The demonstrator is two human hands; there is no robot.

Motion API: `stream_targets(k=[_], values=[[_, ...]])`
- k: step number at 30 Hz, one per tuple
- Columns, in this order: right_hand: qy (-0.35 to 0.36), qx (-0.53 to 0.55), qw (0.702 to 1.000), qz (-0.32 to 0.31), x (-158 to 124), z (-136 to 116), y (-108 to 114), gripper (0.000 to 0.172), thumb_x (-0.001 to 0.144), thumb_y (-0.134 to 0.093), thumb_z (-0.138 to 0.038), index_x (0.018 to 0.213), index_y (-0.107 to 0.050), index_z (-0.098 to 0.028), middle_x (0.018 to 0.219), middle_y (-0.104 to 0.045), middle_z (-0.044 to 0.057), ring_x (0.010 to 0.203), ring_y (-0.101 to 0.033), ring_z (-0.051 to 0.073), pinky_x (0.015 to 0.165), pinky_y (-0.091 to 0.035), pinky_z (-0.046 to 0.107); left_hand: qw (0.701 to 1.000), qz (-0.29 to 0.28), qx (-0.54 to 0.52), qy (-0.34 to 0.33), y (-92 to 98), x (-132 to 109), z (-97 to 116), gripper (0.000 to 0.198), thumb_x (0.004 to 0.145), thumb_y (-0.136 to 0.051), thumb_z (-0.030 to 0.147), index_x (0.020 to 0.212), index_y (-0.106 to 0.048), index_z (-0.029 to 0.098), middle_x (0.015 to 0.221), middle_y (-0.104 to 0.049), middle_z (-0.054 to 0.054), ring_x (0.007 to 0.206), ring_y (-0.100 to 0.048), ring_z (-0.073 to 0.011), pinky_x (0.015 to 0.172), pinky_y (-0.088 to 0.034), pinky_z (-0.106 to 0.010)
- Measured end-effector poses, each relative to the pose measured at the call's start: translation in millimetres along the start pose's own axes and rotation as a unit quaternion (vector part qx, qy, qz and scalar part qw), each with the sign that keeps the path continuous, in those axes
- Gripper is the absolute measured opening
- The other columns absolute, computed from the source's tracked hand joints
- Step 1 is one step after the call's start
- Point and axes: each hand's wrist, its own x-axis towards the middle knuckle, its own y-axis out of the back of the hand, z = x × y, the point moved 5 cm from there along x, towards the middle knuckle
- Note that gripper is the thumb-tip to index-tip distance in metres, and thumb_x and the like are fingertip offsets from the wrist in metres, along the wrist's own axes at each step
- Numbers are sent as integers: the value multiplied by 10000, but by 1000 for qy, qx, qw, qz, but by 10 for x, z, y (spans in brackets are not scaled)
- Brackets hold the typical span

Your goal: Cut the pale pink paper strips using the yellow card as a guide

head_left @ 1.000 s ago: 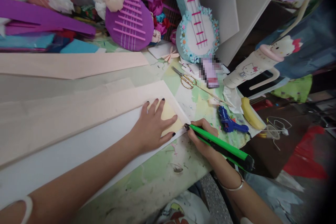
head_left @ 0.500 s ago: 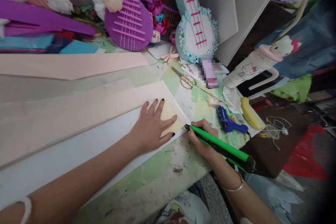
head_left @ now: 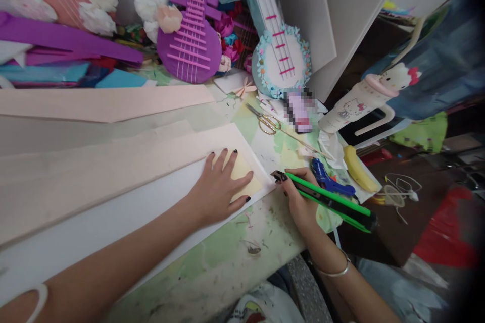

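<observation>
My left hand lies flat with its fingers spread on a long white board and a pale yellow piece near the board's right end. In my right hand is a green and black utility knife, its tip just beyond the board's right corner. Pale pink paper runs along the board's far side. The knife's handle points right, over the table's edge.
Gold-handled scissors, a blue glue gun, a banana and a white tumbler are on the right. Behind stand purple and light-blue instrument models. A pink strip lies beyond the board.
My right hand and the knife have shifted slightly right, and the knife's tip has come off the board's corner. My left hand stays spread on the board. The view has shifted slightly.
</observation>
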Motion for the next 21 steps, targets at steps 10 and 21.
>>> stream_targets(k=[10, 21], values=[[-35, 195, 962, -191, 797, -683, -569, 318, 744, -705, -410, 986, -684, -205, 556, -464, -56, 448, -368, 72, 429, -296, 237, 1000, 7, -22, -12, -66, -26, 11, 506, 940, -442, 486, 1387, -461, 249, 1522, -287, -207, 1411, -215, -436, 1101, -240, -560], [-104, 208, 916, -327, 841, -317, -1336, 260, 706, -714, -346, 729, -486, -222, 461, -454, -97, 413, -361, 70, 419, -266, 209, 998, 26, -58, -4, -106, -34, 28, 536, 924, -503, 472, 1391, -430, 219, 1544, -242, -217, 1430, -155, -426, 1105, -252, -571]])
